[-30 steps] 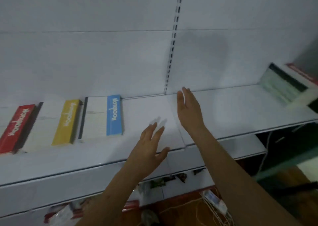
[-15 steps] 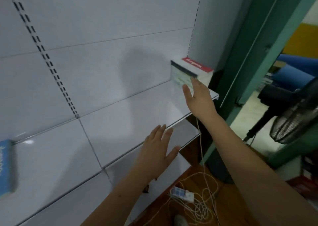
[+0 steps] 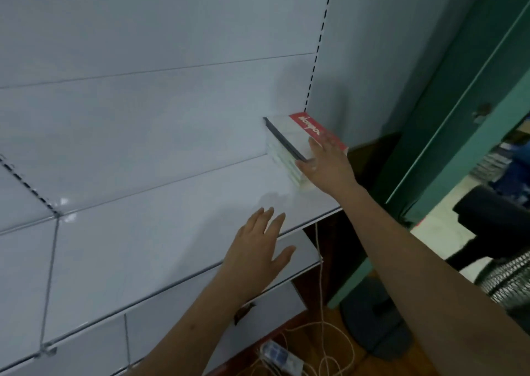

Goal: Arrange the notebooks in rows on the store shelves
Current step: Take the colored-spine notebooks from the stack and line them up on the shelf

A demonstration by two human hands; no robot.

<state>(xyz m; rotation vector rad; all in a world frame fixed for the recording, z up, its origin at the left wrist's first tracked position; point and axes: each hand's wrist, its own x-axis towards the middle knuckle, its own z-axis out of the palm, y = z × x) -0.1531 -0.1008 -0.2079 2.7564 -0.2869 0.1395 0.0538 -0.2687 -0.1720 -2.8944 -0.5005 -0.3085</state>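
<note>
The left hand [image 3: 258, 249], fingers straight and spread, hovers palm-down over the white shelf [image 3: 143, 246], holding nothing. At two o'clock from it, the right hand [image 3: 325, 162] lies flat-fingered on the notebook stack [image 3: 289, 143] at the shelf's right end.

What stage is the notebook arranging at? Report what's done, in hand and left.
Done: nothing shows as arranged here; the white shelf is bare across most of its width. In hand: the right hand rests on the stack of notebooks at the shelf's right end, fingers on top; the left hand hovers open. Left: lifting notebooks off the stack and laying them in a row.
</note>
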